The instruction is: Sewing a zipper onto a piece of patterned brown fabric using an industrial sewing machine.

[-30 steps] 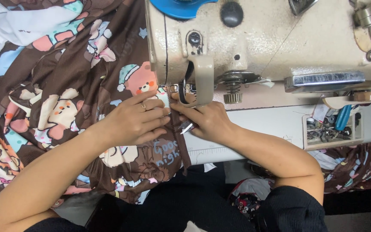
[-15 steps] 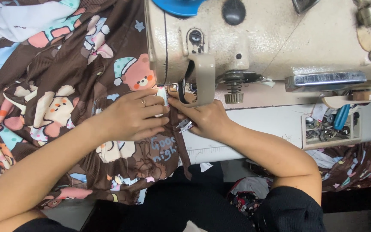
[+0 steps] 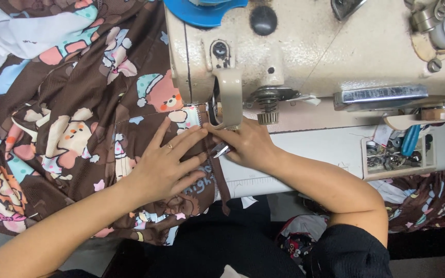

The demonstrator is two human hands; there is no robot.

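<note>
A brown fabric (image 3: 73, 118) printed with cartoon bears lies spread over the table under a cream sewing machine (image 3: 310, 51). My left hand (image 3: 168, 159) lies flat on the fabric, fingers spread and pointing toward the needle area, a ring on one finger. My right hand (image 3: 245, 144) presses the fabric's seam edge just in front of the presser foot (image 3: 217, 121), with small metal snips (image 3: 221, 150) tucked under the fingers. The needle itself is hidden by the machine head.
A blue disc (image 3: 204, 10) sits on top of the machine. A small tray (image 3: 397, 152) of bobbins and tools with a blue-handled item is at the right. More printed fabric (image 3: 428, 201) hangs at the lower right, white cloth (image 3: 21, 36) at upper left.
The fabric has shifted up and away under the machine; both hands have followed it, staying pressed by the presser foot.
</note>
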